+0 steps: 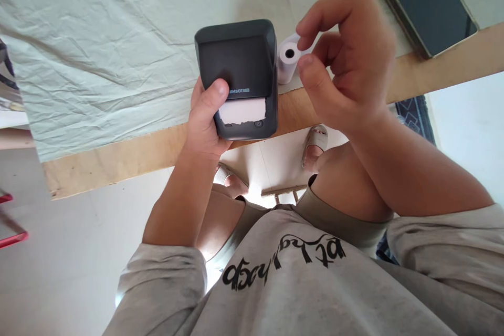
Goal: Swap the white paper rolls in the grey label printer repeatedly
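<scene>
My left hand (208,113) is closed around a small black label printer (236,68), its thumb on the front face. A torn-edged strip of white paper (243,111) sticks out of the printer's slot, above a power button. My right hand (346,58) is raised to the right of the printer, thumb and index finger apart and the other fingers curled. No object shows between its fingers. Just beyond its fingertips, a white paper roll (287,65) stands at the table edge with a loose end; I cannot tell whether the fingers touch it.
A smartphone (427,5) lies at the far right, seemingly on a box or case. A wrinkled pale green cloth (110,52) covers the table, whose bare wooden edge (118,170) runs in front of me. My legs and sandalled feet are below.
</scene>
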Demonstrator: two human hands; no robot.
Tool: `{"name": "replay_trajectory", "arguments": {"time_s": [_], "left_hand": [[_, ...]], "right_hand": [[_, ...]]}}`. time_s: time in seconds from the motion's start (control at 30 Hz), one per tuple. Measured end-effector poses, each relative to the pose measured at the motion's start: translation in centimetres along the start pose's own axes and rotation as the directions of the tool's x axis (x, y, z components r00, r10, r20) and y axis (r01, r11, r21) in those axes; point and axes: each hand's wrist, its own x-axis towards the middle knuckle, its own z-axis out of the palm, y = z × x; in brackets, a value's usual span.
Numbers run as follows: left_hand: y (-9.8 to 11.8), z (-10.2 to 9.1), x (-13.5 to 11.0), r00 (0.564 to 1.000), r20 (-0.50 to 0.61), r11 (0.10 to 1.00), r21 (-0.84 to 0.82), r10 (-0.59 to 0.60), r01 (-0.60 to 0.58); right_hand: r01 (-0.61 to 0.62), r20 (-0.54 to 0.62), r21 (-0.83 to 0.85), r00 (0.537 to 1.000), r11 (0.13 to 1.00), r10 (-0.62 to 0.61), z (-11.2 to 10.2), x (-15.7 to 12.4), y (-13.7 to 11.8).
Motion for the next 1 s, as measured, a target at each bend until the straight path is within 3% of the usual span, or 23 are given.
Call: {"name": "replay_trajectory", "arguments": {"time_s": [0.23,0.43,0.6,0.77,0.9,1.0], "left_hand": [[0.3,0.6,-0.3,0.999,-0.028,0.998,-0.058,0.024,-0.025],[0.2,0.5,-0.2,0.999,-0.034,0.996,-0.085,0.008,-0.010],[-0.2,0.2,0.0,0.993,-0.056,0.991,-0.079,0.106,-0.111],[-0.1,0.3,-0.1,0.995,-0.018,0.994,-0.049,0.098,-0.099],[-0.3,0.5,-0.1,0.990,0.023,0.989,-0.062,0.136,-0.135],[-0.5,0.7,-0.2,0.981,0.045,0.981,-0.057,0.189,-0.186]], "right_hand": [[0.013,-0.098,0.027,0.995,1.000,-0.010,-0.6,0.0,1.0],[0.057,-0.102,0.049,0.993,0.997,-0.051,-0.7,0.0,1.8],[-0.023,-0.031,0.005,0.999,1.000,0.023,-1.0,0.0,1.2],[-0.052,0.039,-0.012,0.998,0.999,0.052,-0.9,-0.3,0.6],[-0.168,0.250,0.110,0.959,0.980,0.137,-0.2,-1.0,0.0],[-0.211,0.323,0.134,0.933,0.968,0.158,0.5,-1.5,-0.4]]}}
